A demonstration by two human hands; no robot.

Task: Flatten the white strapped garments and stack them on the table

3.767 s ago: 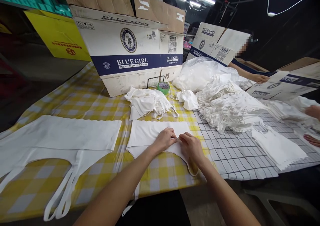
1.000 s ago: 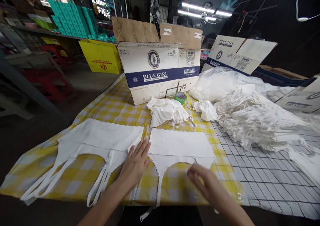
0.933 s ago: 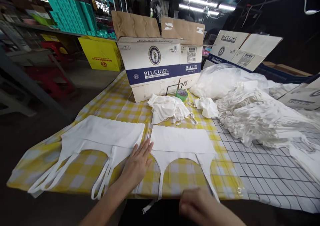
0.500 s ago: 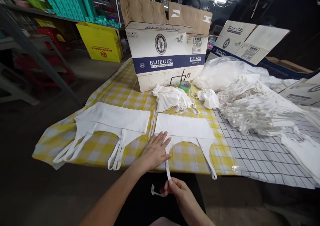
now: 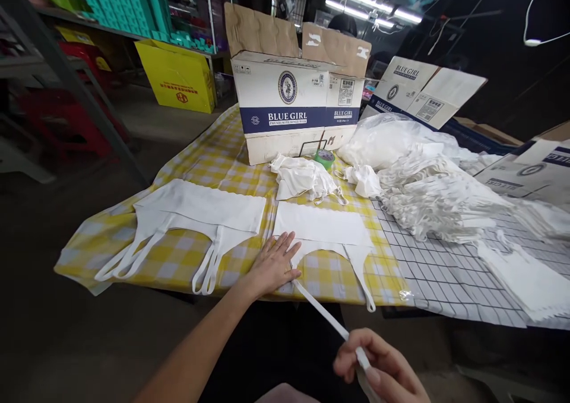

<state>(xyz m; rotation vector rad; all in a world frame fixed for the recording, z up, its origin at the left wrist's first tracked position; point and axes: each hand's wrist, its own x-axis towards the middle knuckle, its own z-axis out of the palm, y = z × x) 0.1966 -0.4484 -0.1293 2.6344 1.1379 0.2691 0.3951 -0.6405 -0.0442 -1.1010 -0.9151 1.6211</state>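
Nearest, the right hand (image 5: pixel 385 355) pinches a white strap (image 5: pixel 323 311) between thumb and fingers, beyond the tabletop (image 5: pixel 196 154) edge on the wearer's side. Half a second ago the strap dropped nearly straight down; now it runs taut on a diagonal to the lower right, and the right hand has moved outward with it. The left hand (image 5: pixel 274 266) remains where it was, pressed flat with fingers spread, over the strap's base and the checked cloth.

The strap belongs to the white garment (image 5: pixel 323 225) lying flat just beyond the left hand. Its long axis runs left to right, dipping slightly rightward; the scalloped edge faces away, the straps toward the wearer, the right one looping over the tabletop edge. A similar garment (image 5: pixel 200 204) lies to its left, laid the same way.

Farther back are a crumpled white heap (image 5: pixel 307 177), green tape (image 5: pixel 325 159) and a Blue Girl carton (image 5: pixel 285 118).
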